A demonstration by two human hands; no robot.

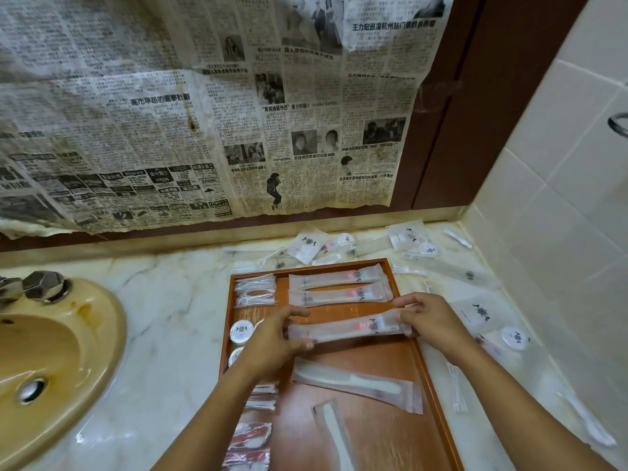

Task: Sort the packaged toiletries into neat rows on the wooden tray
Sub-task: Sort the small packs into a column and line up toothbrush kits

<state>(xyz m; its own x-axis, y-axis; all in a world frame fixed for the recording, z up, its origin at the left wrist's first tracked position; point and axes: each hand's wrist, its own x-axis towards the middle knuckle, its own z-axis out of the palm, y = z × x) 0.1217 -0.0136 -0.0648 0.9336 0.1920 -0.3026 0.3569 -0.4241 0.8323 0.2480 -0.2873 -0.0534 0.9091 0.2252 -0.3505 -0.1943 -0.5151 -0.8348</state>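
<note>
- Left hand [272, 338] and right hand [429, 319] pinch the two ends of a long frosted toothbrush packet [346, 329], held level over the wooden tray [431, 385]
- Two like packets [338, 285] lie in rows at the tray's far end
- Floss picks [255, 289], round lidded tins [242, 332] along its left side
- Two bagged combs [356, 384] lie nearer
- Loose packets [411, 246] scattered on the marble counter [170, 300]; yellow sink [51, 362] left
</note>
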